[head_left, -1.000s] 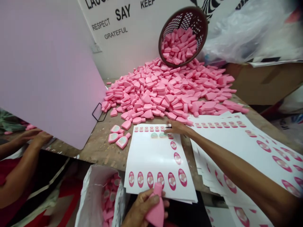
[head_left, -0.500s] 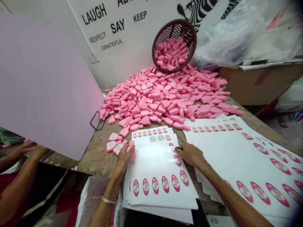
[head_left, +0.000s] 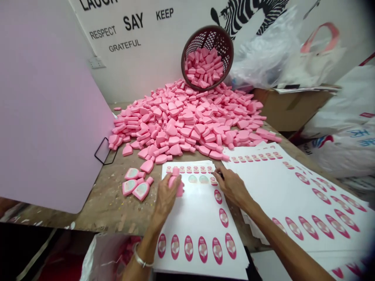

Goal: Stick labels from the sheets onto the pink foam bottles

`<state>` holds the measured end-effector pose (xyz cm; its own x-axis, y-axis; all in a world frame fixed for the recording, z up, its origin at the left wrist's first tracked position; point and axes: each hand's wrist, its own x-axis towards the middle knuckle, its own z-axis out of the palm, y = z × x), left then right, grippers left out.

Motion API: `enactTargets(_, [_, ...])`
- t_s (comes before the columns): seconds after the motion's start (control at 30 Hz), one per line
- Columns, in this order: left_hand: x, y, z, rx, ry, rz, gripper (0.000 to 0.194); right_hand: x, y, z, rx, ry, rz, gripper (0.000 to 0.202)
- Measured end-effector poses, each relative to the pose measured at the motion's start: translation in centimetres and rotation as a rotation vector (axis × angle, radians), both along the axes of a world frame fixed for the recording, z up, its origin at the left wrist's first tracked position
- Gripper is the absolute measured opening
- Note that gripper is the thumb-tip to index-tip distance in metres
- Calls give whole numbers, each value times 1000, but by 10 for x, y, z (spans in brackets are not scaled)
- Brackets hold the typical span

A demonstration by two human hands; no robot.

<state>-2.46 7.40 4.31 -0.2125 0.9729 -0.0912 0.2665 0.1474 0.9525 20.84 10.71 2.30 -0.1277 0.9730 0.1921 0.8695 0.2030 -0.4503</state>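
My left hand (head_left: 165, 195) grips a small pink bottle-shaped piece (head_left: 175, 183) over the left edge of a white sticker sheet (head_left: 193, 210). The fingers of my right hand (head_left: 234, 186) are closed on a slim dark tool (head_left: 219, 174), partly hidden; its tip is near the small stickers at the sheet's upper right corner. Two pale round stickers (head_left: 198, 179) remain on the sheet between my hands, and pink oval ones (head_left: 188, 248) run along its bottom and right side. Left of the sheet lie three pink pieces with pale labels (head_left: 141, 190).
A large heap of pink pieces (head_left: 175, 125) spills from a tipped brown basket (head_left: 184, 62). More sticker sheets (head_left: 263, 187) lie at right. A pale pink board (head_left: 52, 117) stands at left. Behind are a cardboard box (head_left: 278, 109) and plastic bags (head_left: 263, 58).
My left hand has moved right with the pink piece, away from the labelled pieces and over the sheet. My right hand has shifted up toward the sheet's top corner. The view has turned right.
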Motion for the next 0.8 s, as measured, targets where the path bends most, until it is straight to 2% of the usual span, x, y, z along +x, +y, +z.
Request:
enactTargets(0.07, [22,9,-5,-48,-162,-93,39,-6,18,-10,50,-34,-1,15])
enactTargets(0.13, [40,18,-15,-60,-192,-127,37,-11,26,-21,56,-63,-1,12])
enactTargets(0.3, [63,34,-42,-55,-253,-141,30,-11,22,-36,93,-131,5,13])
enactTargets(0.43, [69,36,-50,-58,-309,-137,32,-10,23,-39,104,-153,33,17])
enactTargets(0.63, [69,31,-50,-73,-351,-121,42,-12,31,-45,112,-142,74,14])
enactTargets(0.8, [62,30,-51,-61,-308,-110,37,-13,29,-43,133,-136,73,17])
